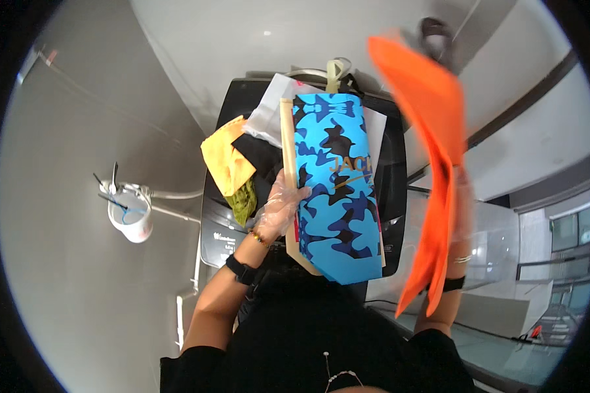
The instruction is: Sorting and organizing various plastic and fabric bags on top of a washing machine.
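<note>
My left hand (281,206), in a clear plastic glove, grips the edge of a flat blue camouflage-patterned bag (338,196) together with tan paper pieces behind it. These lie over the dark top of an appliance that looks like a washing machine (391,236). Out to the right, my right hand (463,201) is blurred and partly hidden behind a bright orange folded sheet or bag (435,123), which it appears to hold up. A yellow cloth-like piece (228,157), a green crumpled piece (244,202) and a white bag (268,115) lie left of and behind the blue bag.
White pipes (177,195) and a wall-mounted holder with a white cup (132,221) are on the grey wall at left. A cream-coloured strap (334,73) stands at the machine's far edge. A dark shoe (435,37) shows on the floor beyond, at upper right.
</note>
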The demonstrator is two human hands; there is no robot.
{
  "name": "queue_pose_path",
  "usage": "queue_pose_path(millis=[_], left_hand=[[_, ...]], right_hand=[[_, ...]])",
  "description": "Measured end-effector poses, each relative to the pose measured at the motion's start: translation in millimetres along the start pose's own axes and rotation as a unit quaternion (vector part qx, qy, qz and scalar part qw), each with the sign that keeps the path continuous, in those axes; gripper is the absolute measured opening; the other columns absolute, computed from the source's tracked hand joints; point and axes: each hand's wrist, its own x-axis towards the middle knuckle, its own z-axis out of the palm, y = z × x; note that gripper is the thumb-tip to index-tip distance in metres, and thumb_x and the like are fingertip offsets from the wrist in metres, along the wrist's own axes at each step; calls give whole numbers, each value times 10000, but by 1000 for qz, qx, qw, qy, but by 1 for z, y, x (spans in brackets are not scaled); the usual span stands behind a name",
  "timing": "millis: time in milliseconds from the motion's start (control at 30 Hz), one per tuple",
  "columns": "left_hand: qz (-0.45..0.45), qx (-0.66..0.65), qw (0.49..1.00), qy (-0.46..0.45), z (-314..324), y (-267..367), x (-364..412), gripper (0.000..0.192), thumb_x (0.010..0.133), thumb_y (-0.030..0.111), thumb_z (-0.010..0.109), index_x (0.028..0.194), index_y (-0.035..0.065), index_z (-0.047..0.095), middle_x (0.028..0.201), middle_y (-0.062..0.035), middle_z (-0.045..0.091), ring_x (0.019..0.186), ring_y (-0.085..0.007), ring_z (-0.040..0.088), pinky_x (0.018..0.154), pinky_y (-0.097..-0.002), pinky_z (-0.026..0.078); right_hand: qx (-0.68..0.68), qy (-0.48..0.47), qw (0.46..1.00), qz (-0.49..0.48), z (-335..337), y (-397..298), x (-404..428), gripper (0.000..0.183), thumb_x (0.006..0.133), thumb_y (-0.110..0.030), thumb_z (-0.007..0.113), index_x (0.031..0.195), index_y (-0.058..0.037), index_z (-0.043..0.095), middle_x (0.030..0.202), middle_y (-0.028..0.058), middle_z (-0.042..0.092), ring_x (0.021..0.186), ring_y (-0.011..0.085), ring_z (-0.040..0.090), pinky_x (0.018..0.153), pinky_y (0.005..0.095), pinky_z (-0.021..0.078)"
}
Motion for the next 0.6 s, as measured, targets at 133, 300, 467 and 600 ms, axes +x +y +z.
queue_pose_path(millis=[133,300,467,600], left_hand=[[24,-2,999,-45,-22,-31,-2,531,820,31,582,1292,55,339,1061,-64,531,961,-150,530,830,-284,467],[-154,-272,950,-14,-13,-6,-11,452,836,119,603,1246,58,420,1133,-72,554,1022,-163,522,836,-289,456],[-62,41,997,4,-2,-20,-18,444,784,0,634,1192,46,463,1134,-61,558,1043,-158,517,860,-288,452],[10,53,997,-54,-2,-9,-20,500,736,-109,637,1182,23,452,1139,-50,550,1039,-158,528,871,-280,459]], right_hand=[[-269,-90,959,26,32,93,-20,417,889,-274,524,1194,4,468,1066,138,567,954,240,548,831,342,430],[-568,-25,799,-199,33,162,-23,488,882,-278,517,1277,-21,390,1075,234,517,989,359,501,860,423,388],[-529,-78,824,-185,42,171,-25,570,854,-225,574,1324,-26,322,1155,249,483,1064,351,476,892,433,388],[92,-70,989,91,41,124,-44,632,795,-170,675,1309,-7,347,1126,109,536,1007,157,523,853,310,448]])
